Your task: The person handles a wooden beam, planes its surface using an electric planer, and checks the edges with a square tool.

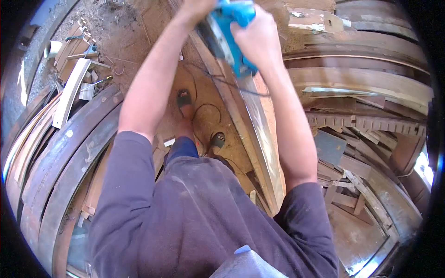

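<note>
Looks like planing to me: right hand (259,34) wrapped around the blue power planer (238,53), over the long wooden board (264,134). Left hand (198,6) is cropped, can't tell its grip. Next move calls for steady, level guiding.

The view's upper edge clipped the blue power tool (235,44) and, left of it, the left hand (200,5). The right hand (259,35), on the tool's right, was blurred.
</note>
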Available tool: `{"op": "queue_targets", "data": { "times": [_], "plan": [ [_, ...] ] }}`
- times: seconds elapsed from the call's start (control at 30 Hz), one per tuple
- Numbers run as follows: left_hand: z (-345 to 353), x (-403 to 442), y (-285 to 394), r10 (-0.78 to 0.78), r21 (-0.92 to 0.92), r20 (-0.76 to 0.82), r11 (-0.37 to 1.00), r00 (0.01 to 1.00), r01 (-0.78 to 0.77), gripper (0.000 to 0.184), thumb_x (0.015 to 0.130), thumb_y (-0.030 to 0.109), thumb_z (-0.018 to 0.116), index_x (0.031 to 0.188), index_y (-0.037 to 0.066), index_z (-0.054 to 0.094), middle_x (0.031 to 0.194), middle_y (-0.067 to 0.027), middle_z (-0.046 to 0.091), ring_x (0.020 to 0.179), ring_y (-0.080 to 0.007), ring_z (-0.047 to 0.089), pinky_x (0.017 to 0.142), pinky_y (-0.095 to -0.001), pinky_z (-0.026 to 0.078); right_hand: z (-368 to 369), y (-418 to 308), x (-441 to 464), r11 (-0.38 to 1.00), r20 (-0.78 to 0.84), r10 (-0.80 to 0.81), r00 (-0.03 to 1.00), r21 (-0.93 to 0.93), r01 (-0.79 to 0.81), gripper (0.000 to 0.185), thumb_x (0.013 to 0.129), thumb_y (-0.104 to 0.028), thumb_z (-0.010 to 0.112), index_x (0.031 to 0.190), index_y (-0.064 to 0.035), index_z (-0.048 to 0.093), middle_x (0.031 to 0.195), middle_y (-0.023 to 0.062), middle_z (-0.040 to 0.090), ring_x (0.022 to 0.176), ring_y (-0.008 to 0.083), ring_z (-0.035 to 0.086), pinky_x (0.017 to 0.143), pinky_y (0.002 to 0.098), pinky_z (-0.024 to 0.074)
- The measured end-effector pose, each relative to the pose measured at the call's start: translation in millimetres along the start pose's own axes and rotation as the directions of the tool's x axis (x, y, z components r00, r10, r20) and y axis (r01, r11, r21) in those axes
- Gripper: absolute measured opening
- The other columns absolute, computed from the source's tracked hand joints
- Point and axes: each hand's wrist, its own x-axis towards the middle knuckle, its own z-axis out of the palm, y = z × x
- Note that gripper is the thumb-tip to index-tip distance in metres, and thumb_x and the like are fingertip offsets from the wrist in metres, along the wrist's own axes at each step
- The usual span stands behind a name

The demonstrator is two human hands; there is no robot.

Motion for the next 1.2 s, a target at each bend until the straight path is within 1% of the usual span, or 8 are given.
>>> {"op": "queue_targets", "data": {
  "times": [0.1,0.2,0.47,0.6,0.67,0.8,0.93,1.2],
  "plan": [
    [52,-56,-17,0.150,0.322,-0.036,0.938,0.988,-0.131,0.061,0.113,0.040,0.044,0.149,-0.008,0.047,0.136,-0.0284,0.064,0.138,-0.0381,0.056,0.118,-0.0393,0.038,-31,13,-75,0.997,-0.014,0.064,0.998,0.045,-0.063,0.038,0.084,-0.010,0.073,0.120,0.0004,0.070,0.105,0.0282,0.075,0.104,0.0455,0.072,0.091,0.0462,0.0576],
    [86,-112,-17,0.071,0.295,0.128,0.949,0.989,-0.107,0.025,0.110,0.027,0.060,0.115,0.003,0.065,0.094,-0.0058,0.071,0.084,-0.0146,0.068,0.077,-0.0309,0.055,-61,33,-147,0.986,0.034,0.150,0.988,0.068,-0.152,0.039,0.084,-0.009,0.073,0.121,0.0015,0.068,0.107,0.0293,0.074,0.107,0.0464,0.071,0.093,0.0461,0.0566],
    [172,-229,-38,-0.181,0.047,0.637,0.979,0.749,0.196,0.033,0.111,0.034,0.056,0.117,0.002,0.062,0.074,0.0002,0.060,0.058,-0.0103,0.057,0.054,-0.0273,0.045,-128,73,-312,0.933,0.095,0.335,0.937,0.105,-0.344,0.043,0.087,-0.007,0.075,0.127,0.0005,0.064,0.109,0.0295,0.072,0.107,0.0483,0.071,0.093,0.0464,0.0562],
    [206,-294,-42,-0.263,0.219,0.730,0.964,0.631,0.149,0.039,0.112,0.035,0.052,0.128,-0.001,0.061,0.107,-0.0180,0.067,0.103,-0.0305,0.065,0.092,-0.0409,0.052,-147,95,-393,0.947,0.042,0.320,0.946,0.010,-0.321,0.046,0.089,-0.010,0.078,0.132,-0.0020,0.065,0.110,0.0270,0.074,0.106,0.0444,0.074,0.092,0.0456,0.0574],
    [192,-321,-41,0.038,0.254,0.595,0.939,0.803,-0.233,0.035,0.113,0.032,0.049,0.114,-0.001,0.060,0.100,-0.0179,0.065,0.098,-0.0284,0.066,0.088,-0.0423,0.051,-162,101,-424,0.926,0.059,0.378,0.924,-0.018,-0.378,0.052,0.088,-0.007,0.075,0.139,-0.0079,0.064,0.116,0.0265,0.075,0.112,0.0426,0.074,0.094,0.0479,0.0588],
    [96,-352,-35,-0.044,-0.067,-0.032,0.997,0.999,0.042,0.030,0.116,0.032,0.048,0.123,0.006,0.061,0.106,-0.0112,0.071,0.099,-0.0200,0.068,0.091,-0.0379,0.053,-165,100,-422,0.910,0.119,0.407,0.906,0.039,-0.414,0.051,0.087,-0.003,0.075,0.137,-0.0044,0.065,0.113,0.0248,0.077,0.109,0.0345,0.078,0.093,0.0386,0.0590],
    [-16,-374,-62,-0.217,-0.364,-0.527,0.931,0.822,0.013,0.020,0.114,0.024,0.054,0.122,0.008,0.064,0.115,-0.0080,0.071,0.103,-0.0143,0.066,0.093,-0.0329,0.054,-128,81,-328,0.977,0.062,0.214,0.975,0.006,-0.215,0.048,0.089,-0.004,0.075,0.135,-0.0002,0.066,0.103,0.0241,0.077,0.095,0.0328,0.080,0.084,0.0393,0.0601],
    [-110,-436,-99,-0.137,0.037,-0.698,0.973,0.703,0.226,0.027,0.112,0.025,0.060,0.130,0.006,0.062,0.124,-0.0098,0.072,0.103,-0.0116,0.066,0.092,-0.0318,0.054,-25,13,-60,0.944,-0.094,-0.309,0.946,0.090,0.317,0.020,0.084,-0.009,0.065,0.098,0.0002,0.076,0.095,0.0263,0.075,0.093,0.0425,0.074,0.082,0.0454,0.0576]
  ]
}}
